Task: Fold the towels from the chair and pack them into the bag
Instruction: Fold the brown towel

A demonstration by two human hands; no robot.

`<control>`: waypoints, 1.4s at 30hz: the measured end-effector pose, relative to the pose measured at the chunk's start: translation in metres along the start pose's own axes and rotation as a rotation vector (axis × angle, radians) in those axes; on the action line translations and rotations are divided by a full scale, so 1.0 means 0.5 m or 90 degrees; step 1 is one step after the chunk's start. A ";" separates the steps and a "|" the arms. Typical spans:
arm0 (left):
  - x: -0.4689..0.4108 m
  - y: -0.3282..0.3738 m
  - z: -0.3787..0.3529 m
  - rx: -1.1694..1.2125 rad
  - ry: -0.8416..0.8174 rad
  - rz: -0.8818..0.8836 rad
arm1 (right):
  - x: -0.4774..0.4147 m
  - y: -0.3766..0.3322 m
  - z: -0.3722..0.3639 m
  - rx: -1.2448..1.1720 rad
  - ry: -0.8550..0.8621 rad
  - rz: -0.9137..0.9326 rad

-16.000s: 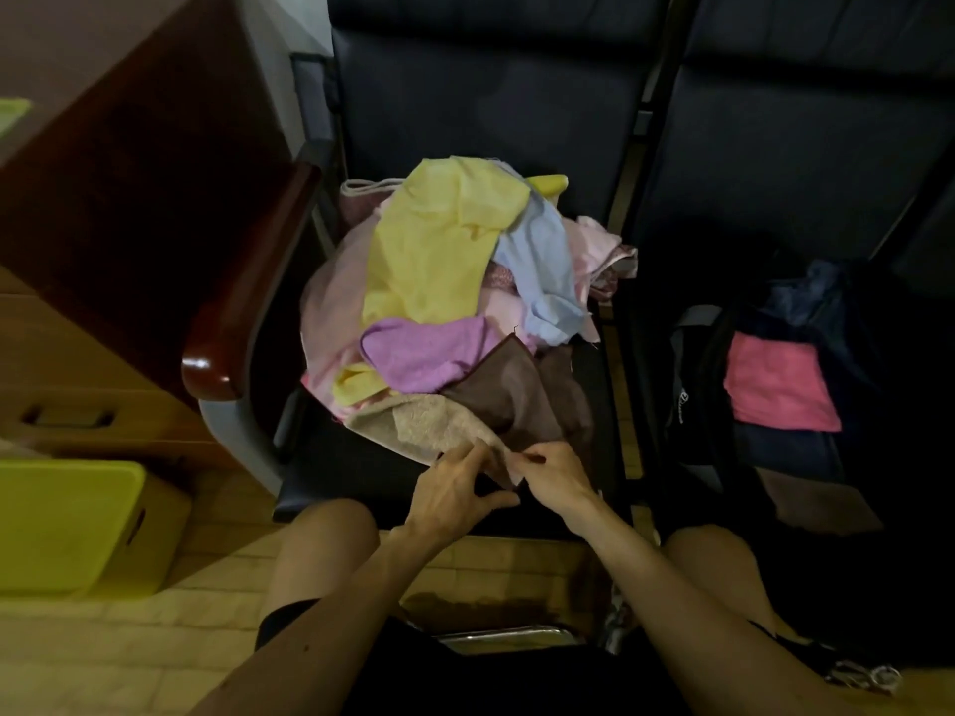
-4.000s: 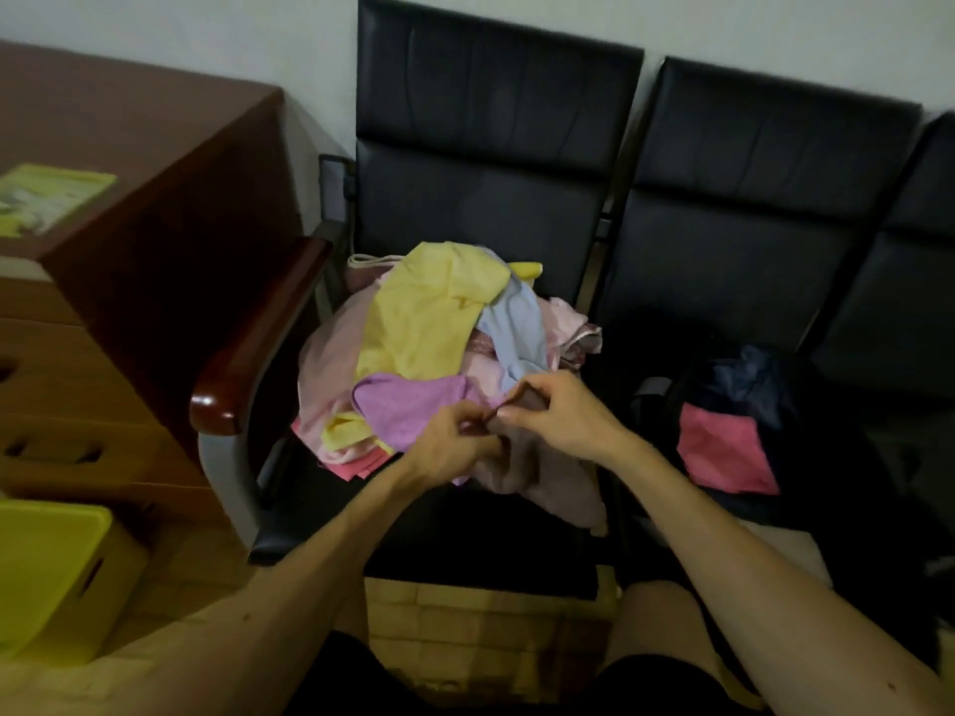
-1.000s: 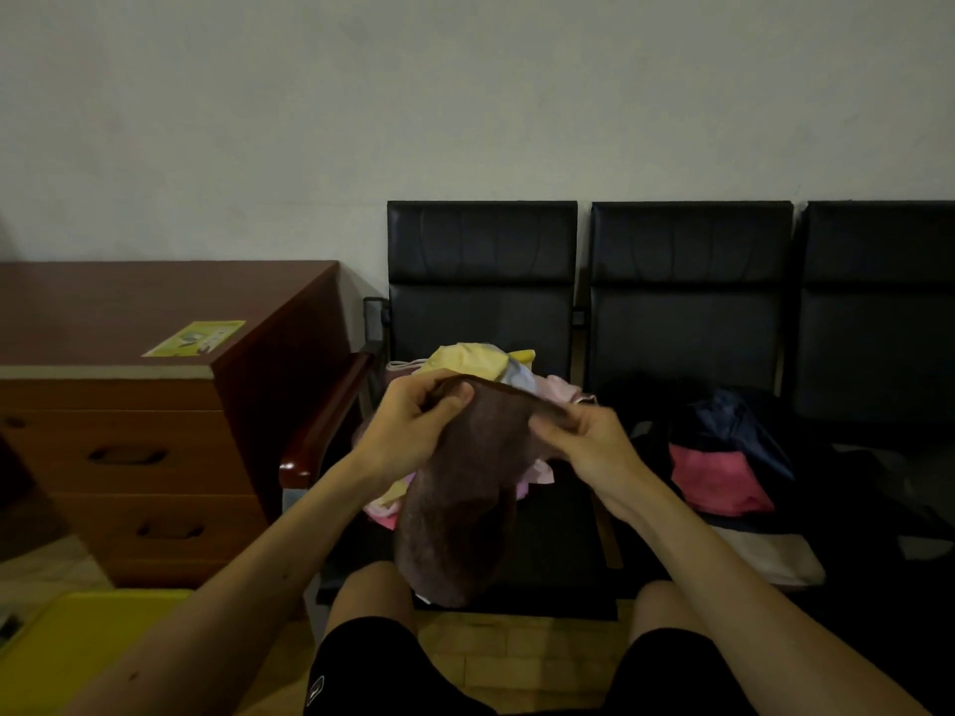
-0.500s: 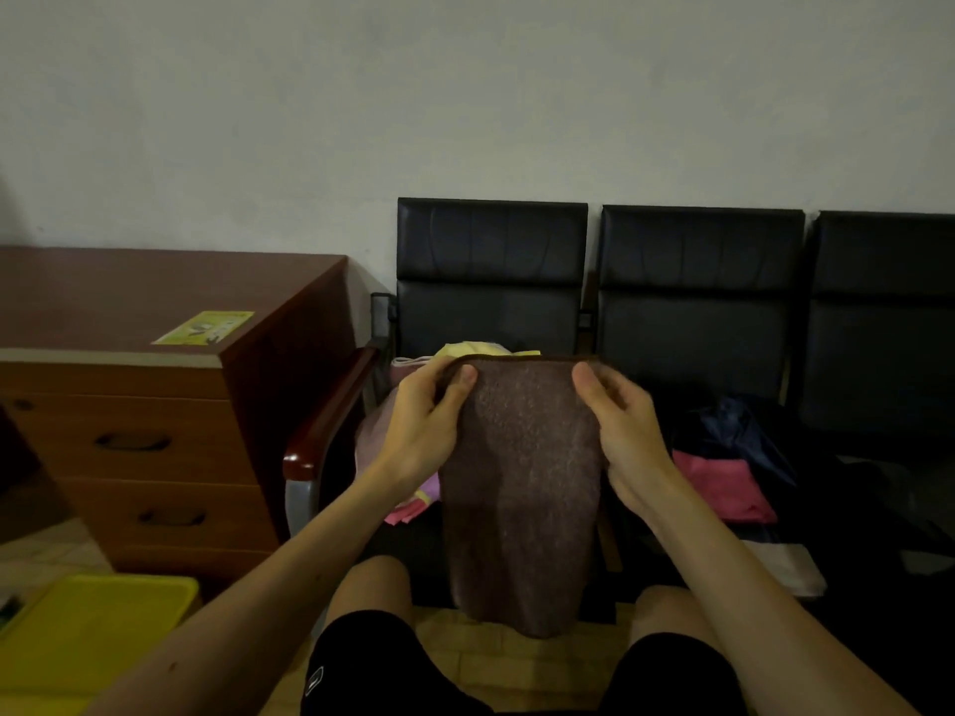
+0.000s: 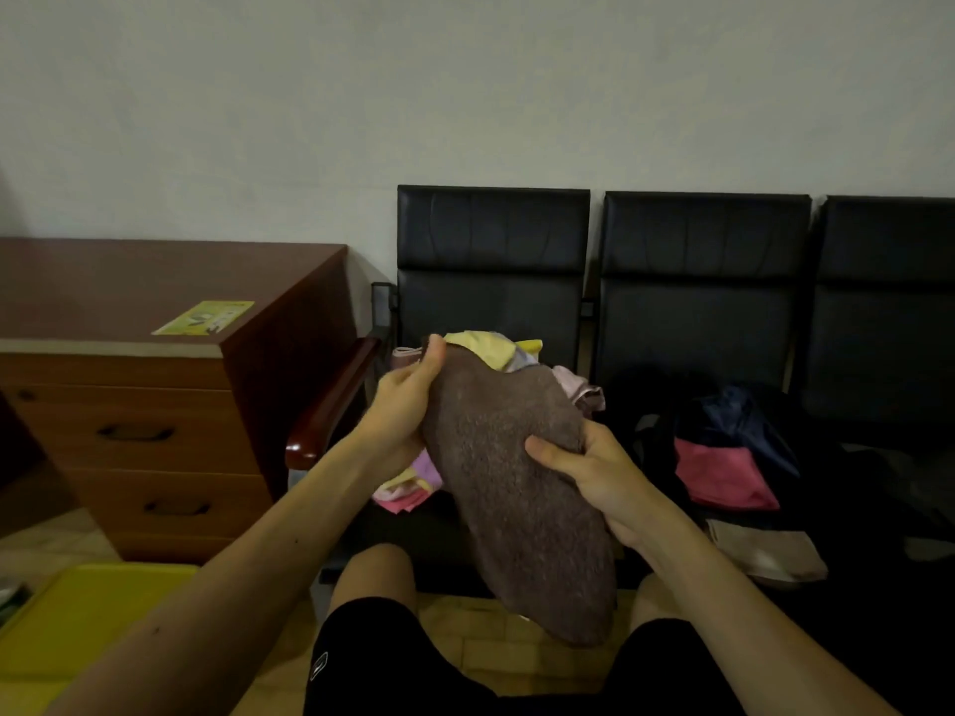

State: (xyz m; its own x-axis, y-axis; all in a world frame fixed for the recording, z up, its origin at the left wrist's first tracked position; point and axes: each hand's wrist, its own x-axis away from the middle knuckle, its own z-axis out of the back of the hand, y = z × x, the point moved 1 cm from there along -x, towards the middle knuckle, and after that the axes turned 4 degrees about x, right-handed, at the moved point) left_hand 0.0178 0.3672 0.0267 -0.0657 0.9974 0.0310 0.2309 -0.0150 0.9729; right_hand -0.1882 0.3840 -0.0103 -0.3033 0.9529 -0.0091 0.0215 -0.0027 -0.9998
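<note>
A brown towel (image 5: 509,488) hangs tilted in front of me, over my knees. My left hand (image 5: 400,405) pinches its upper left corner. My right hand (image 5: 594,470) grips its right edge lower down. Behind it, the pile of yellow, blue, pink and purple towels (image 5: 496,348) lies on the left black chair (image 5: 491,261), mostly hidden by the brown towel. The dark open bag (image 5: 744,436) sits on the middle chair with a pink towel (image 5: 721,478) showing inside.
A brown wooden drawer cabinet (image 5: 155,405) stands at the left with a green leaflet (image 5: 204,317) on top. A yellow bin (image 5: 67,627) sits on the tiled floor at bottom left. A beige cloth (image 5: 765,552) lies at the front of the bag's chair.
The towel was held flat by both top corners half a second ago. My right hand has dropped down the right edge, so the towel now slants.
</note>
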 end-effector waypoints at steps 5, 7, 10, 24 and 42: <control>0.035 -0.041 0.000 0.178 -0.156 0.160 | -0.009 -0.024 0.006 -0.120 0.036 0.005; 0.048 -0.051 -0.001 0.107 -0.179 0.171 | -0.018 -0.024 0.016 -0.135 0.035 -0.001; 0.045 -0.054 -0.001 0.009 -0.175 0.172 | -0.020 -0.013 0.027 -0.135 0.033 -0.027; -0.005 -0.069 0.015 -0.164 -0.152 0.153 | -0.036 -0.007 0.070 0.139 -0.090 -0.129; 0.023 0.282 -0.031 -0.386 -0.274 -0.488 | -0.008 -0.315 0.089 0.212 0.017 0.389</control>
State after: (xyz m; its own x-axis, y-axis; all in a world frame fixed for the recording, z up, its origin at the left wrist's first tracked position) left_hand 0.0343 0.3753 0.1676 0.3870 0.6947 -0.6063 -0.2555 0.7126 0.6534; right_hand -0.2325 0.3672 0.1466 -0.3066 0.7581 -0.5755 -0.1136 -0.6294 -0.7687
